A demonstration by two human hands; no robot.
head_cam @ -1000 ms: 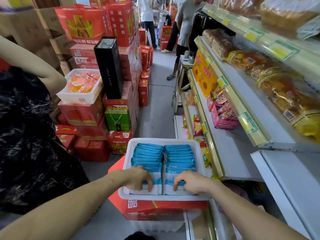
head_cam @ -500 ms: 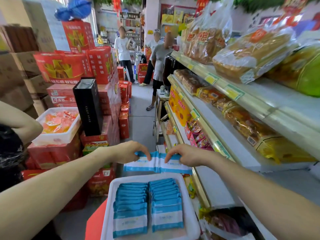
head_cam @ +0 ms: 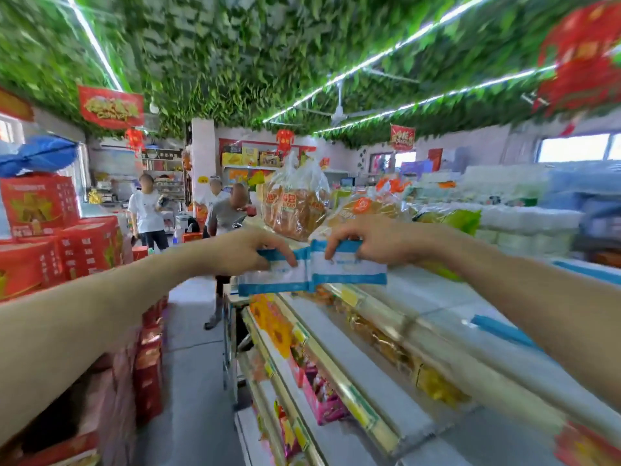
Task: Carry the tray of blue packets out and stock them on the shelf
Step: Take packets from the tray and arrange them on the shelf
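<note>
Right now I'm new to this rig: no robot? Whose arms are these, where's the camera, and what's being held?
No robot: these are a person's bare arms. The only camera sits on their head, wide-angle and facing forward, so every picture is that one view and the arms reach in from the bottom corners. The picture is motion-blurred.

The left hand grips one stack of blue-and-white packets, with its fingers curled over the top edge. The right hand grips a second stack right beside it, edge to edge.

Both stacks are held up by the top shelf on the right, where bagged bread stands. A lower shelf holds pink packets. Red boxes are stacked on the left of the aisle. The tray is not in view.
</note>
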